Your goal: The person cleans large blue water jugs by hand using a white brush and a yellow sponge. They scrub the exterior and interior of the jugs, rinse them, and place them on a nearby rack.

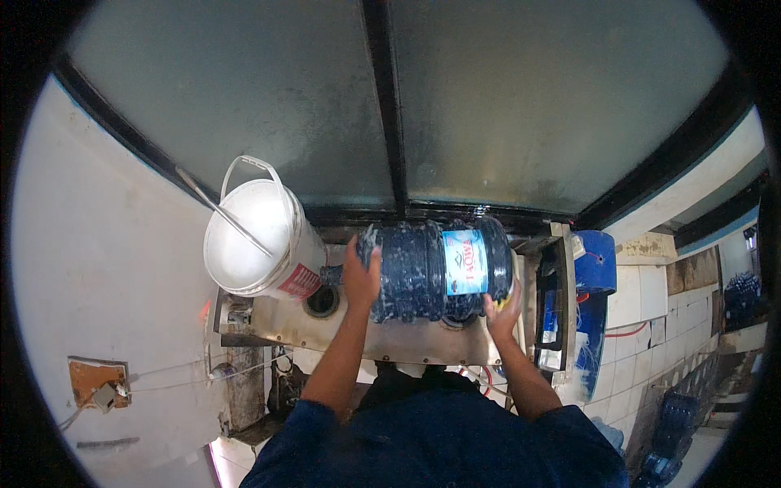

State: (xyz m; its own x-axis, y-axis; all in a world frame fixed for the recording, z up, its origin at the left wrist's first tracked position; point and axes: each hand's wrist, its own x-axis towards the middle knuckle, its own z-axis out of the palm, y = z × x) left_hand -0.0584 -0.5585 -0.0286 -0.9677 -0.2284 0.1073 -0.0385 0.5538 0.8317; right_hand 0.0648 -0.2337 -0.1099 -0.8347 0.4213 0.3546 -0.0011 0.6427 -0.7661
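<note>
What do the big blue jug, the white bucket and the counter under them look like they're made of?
Blue jug: likely translucent plastic, ribbed, glossy, flecked with foam. White bucket: opaque plastic, it seems, with a thin bail handle. Counter: probably stainless steel, dull grey sheen.

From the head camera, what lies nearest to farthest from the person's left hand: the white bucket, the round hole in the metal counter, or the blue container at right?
From the left hand:
1. Round hole, just beside it, lower left.
2. White bucket, further left.
3. Blue container, far right, beyond the big water bottle.
</note>
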